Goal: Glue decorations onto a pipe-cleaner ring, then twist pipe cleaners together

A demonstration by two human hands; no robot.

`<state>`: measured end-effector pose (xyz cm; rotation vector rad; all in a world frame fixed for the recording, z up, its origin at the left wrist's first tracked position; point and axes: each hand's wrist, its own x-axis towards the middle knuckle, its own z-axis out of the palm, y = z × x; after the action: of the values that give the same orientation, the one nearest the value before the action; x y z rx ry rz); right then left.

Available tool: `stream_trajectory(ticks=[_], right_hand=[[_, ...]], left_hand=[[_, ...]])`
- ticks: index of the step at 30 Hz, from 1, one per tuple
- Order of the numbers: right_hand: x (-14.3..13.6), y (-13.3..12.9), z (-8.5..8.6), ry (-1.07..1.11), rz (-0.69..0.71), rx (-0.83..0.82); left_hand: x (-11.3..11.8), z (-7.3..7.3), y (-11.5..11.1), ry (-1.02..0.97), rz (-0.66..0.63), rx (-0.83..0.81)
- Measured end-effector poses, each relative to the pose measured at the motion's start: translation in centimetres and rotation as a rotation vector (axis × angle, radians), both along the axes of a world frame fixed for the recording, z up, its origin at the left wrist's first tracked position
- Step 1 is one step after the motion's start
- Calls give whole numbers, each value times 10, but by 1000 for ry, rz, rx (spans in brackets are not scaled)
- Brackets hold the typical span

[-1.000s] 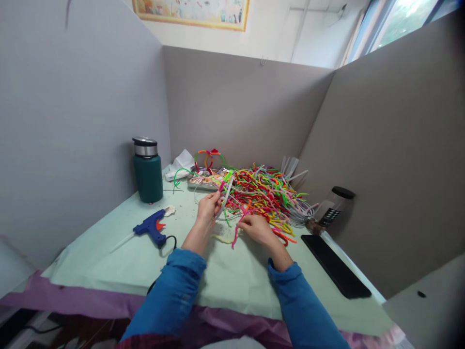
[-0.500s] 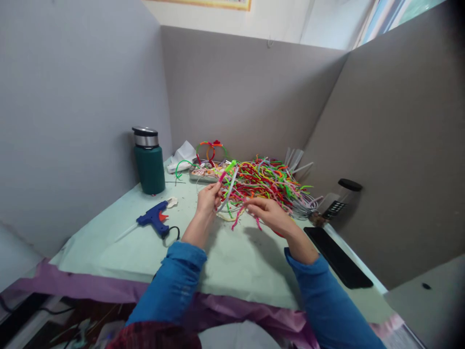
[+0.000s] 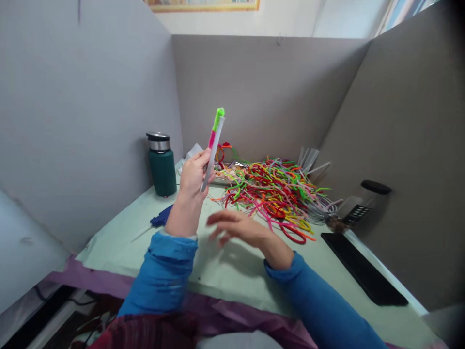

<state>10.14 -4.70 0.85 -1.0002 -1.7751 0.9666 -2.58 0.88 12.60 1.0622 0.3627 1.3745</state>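
Note:
My left hand (image 3: 192, 177) is closed around a thin grey headband (image 3: 212, 157) and holds it up over the table. One end of the headband is wrapped in pink and bright green pipe cleaner (image 3: 218, 118); the grey strip runs down past my fingers. Lower and to the right, my right hand (image 3: 241, 228) hovers above the table with its fingers apart and blurred, holding nothing. A big tangled pile of coloured pipe cleaners (image 3: 272, 186) lies behind it.
To the left stands a green bottle (image 3: 162, 169), with a blue glue gun (image 3: 161, 216) partly hidden by my left forearm. Wrapped hoops (image 3: 228, 148) and a tray (image 3: 223, 182) are at the back. A black slab (image 3: 363, 269) and a clear black-lidded container (image 3: 363, 203) are on the right.
My left hand has risen and moved left with the headband, now held more upright. My right hand has drawn left and down, away from the pink pipe cleaners. The view has shifted.

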Motion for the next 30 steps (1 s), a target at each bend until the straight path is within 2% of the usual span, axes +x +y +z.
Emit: stream_trajectory(ticks=[1, 2, 3, 6, 7, 9, 10, 12, 13, 16, 18, 19, 21, 22, 23, 25, 26, 30], right_hand=[[-5, 1, -3, -32, 67, -44], [-9, 3, -4, -21, -18, -45], [-13, 5, -4, 30, -190, -12], [-17, 8, 11, 131, -311, 10], [-18, 3, 17, 160, -236, -59], [-23, -13, 24, 160, 158, -283], [-27, -24, 25, 170, 309, -361], [-37, -42, 19, 143, 415, -414], [-40, -47, 15, 105, 384, -394], [-33, -43, 4, -68, 195, -278], [-8, -29, 3, -246, 112, -221], [10, -21, 5, -352, 4, -162], [48, -5, 10, -505, -415, 21], [67, 1, 13, -526, -580, 76], [84, 6, 16, -527, -682, 89], [111, 13, 21, -567, -843, 122], [119, 15, 24, -623, -881, 154], [121, 16, 31, -822, -1007, 263]], left_hand=[[-1, 2, -1, -4, -2, 2], [-2, 4, -1, -8, -5, 0], [-3, 6, -2, -14, -10, -5], [-5, 13, -2, -35, -22, -11], [-4, 14, -2, -41, -24, -8], [-3, 16, -1, -57, -29, 5], [-1, 16, 0, -68, -36, 10], [2, 13, 3, -96, -61, 11], [3, 10, 6, -110, -77, 4], [4, 0, 12, -128, -128, -32], [5, -7, 16, -132, -131, -57], [6, -11, 16, -140, -122, -62], [11, -20, 15, -134, -110, -93], [15, -26, 13, -115, -109, -114], [19, -33, 11, -84, -116, -134], [29, -47, 8, 2, -153, -183], [33, -54, 7, 22, -155, -203], [44, -73, 10, 50, -148, -244]])
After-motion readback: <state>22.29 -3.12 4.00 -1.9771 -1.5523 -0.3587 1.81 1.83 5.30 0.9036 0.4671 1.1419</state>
